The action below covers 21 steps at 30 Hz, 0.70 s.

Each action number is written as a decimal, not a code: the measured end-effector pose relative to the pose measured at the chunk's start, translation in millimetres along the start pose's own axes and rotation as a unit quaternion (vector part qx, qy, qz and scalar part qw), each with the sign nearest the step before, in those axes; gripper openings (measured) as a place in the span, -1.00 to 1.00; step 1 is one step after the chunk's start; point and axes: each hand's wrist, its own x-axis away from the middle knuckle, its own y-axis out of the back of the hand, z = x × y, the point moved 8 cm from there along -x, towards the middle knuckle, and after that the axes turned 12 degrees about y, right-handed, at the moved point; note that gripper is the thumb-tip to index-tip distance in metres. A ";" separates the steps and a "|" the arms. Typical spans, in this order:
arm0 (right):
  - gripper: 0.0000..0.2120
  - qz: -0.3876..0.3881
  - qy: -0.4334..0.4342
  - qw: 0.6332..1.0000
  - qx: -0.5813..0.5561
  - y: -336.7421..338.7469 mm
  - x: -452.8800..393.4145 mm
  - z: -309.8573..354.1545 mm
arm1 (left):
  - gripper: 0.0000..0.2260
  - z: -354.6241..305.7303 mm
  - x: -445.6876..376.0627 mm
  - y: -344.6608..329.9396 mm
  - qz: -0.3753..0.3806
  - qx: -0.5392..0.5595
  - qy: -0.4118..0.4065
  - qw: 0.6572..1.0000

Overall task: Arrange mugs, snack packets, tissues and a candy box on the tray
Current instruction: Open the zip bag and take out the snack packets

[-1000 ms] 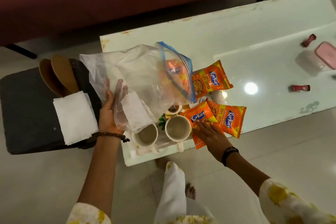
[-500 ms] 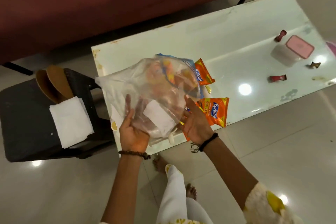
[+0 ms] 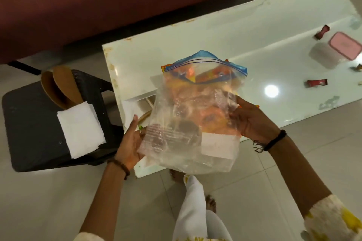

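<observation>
Head view: clear zip bag (image 3: pixel 195 115) was held by both side edges, left hand (image 3: pixel 131 143) and right hand (image 3: pixel 252 121), fingers curled on plastic, apparently for handling above the table (image 3: pixel 215 45).

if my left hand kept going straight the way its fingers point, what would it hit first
Most likely the white tray on the table's near corner: the left hand points up and away from the body at the zip bag's left edge. Depth is unclear, so it might pass above it.

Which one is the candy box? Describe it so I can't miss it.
Start at the white table and go to its far right end. Among the small red candy wrappers scattered there stands the candy box: a clear tub, the only thing with a pink lid.
</observation>
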 end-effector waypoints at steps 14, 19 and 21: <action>-0.80 -0.001 -0.049 0.999 0.018 21.4 -54.1 -2.5 | -0.85 -87.2 -66.7 -22.6 -0.142 -0.303 -0.076 0.939; -0.67 0.012 0.026 0.991 0.130 42.6 -52.5 9.0 | -0.78 -101.0 -66.9 -40.1 -0.122 -0.291 -0.151 0.937; -0.63 0.013 0.111 0.987 0.116 32.1 -63.5 23.2 | -0.75 -102.5 -57.7 -43.5 -0.138 -0.281 -0.166 0.935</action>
